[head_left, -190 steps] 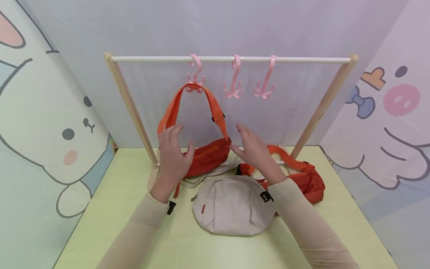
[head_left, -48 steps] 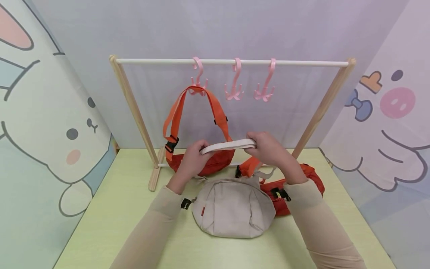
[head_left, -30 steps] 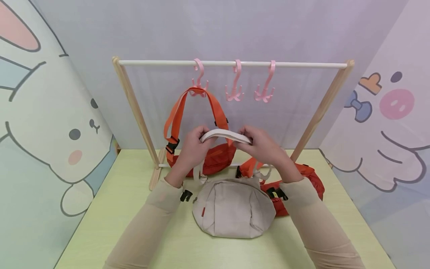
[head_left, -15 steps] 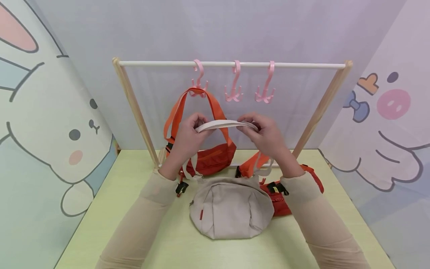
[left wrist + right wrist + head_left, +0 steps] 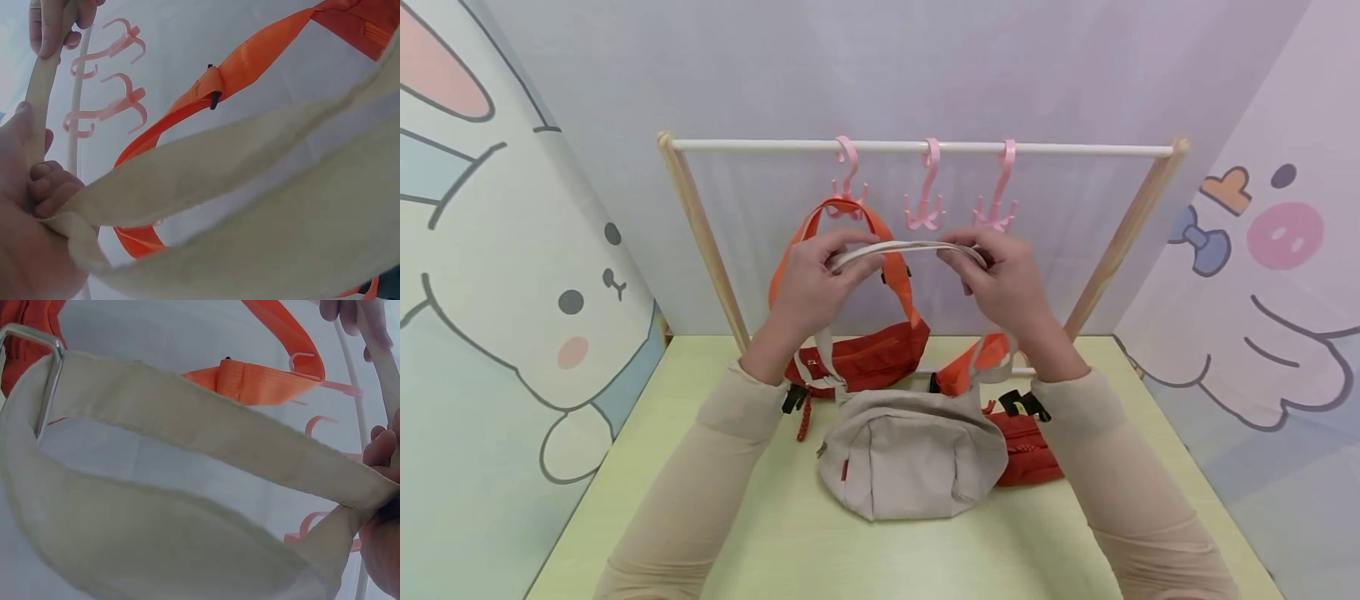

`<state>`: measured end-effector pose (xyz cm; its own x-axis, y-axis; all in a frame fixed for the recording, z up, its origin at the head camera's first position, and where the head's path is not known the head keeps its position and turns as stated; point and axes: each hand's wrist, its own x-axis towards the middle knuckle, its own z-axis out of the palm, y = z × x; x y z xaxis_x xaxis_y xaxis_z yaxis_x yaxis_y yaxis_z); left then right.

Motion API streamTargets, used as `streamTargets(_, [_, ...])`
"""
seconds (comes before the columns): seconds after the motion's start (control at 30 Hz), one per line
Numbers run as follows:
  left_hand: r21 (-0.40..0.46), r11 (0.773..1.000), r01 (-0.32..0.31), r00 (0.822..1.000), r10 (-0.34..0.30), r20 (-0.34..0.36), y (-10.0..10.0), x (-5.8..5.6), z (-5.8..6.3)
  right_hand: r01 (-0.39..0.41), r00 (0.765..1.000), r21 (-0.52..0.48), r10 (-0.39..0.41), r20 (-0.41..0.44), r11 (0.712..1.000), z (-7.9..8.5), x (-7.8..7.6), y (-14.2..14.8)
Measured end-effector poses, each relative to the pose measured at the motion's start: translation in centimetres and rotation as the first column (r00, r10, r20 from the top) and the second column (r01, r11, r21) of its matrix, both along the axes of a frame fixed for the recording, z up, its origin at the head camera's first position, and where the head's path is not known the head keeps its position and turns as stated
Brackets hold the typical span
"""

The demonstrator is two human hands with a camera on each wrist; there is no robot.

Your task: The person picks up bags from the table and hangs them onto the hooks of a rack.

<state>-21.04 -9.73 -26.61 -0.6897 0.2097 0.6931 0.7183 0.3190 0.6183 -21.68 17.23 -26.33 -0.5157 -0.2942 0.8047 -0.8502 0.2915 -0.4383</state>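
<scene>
In the head view my left hand (image 5: 816, 279) and right hand (image 5: 1003, 275) pinch the doubled strap (image 5: 910, 247) of a beige waist bag (image 5: 917, 458), holding it stretched in a low arch below the hooks. The bag's body is on the table, and its strap ends rise from both sides. Behind my left hand a red waist bag (image 5: 880, 354) hangs by its orange strap from the left pink hook (image 5: 847, 175). In the left wrist view the beige strap (image 5: 187, 175) loops out of my fingers. A metal ring (image 5: 53, 381) on the strap shows in the right wrist view.
A second red waist bag (image 5: 1026, 450) lies partly behind the beige one and my right forearm. Two more pink hooks, the middle one (image 5: 927, 187) and the right one (image 5: 997, 187), hang from the white rail (image 5: 760, 146) between wooden posts.
Both hands, bare 6.3 seconds ago, have since taken hold of the beige strap. Over the last second they have raised it towards the hooks, and the beige bag has shifted slightly.
</scene>
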Motion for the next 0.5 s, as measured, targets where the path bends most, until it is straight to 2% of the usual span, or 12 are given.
streamTargets(0.1, [0.0, 1.0, 0.021, 0.997, -0.021, -0.075, 0.0, -0.3, 0.6, 0.013, 1.0, 0.003, -0.013, -0.016, 1.0, 0.8, -0.1, -0.1])
streamTargets(0.17, [-0.015, 1.0, 0.01, 0.992, -0.011, -0.125, 0.0, -0.4, 1.0, 0.023, 0.999, 0.005, -0.023, -0.028, 1.0, 1.3, -0.1, -0.2])
streamTargets(0.33, [-0.067, 0.996, -0.063, 0.978, 0.049, -0.202, 0.0, -0.9, 1.9, 0.056, 0.997, -0.002, -0.056, -0.054, 0.998, 2.3, -0.4, -0.4])
streamTargets(0.5, [-0.081, 0.988, -0.131, 0.96, 0.106, -0.258, 0.3, -1.6, 2.8, 0.115, 0.992, 0.003, -0.115, -0.052, 0.993, 3.0, -0.8, -0.7])
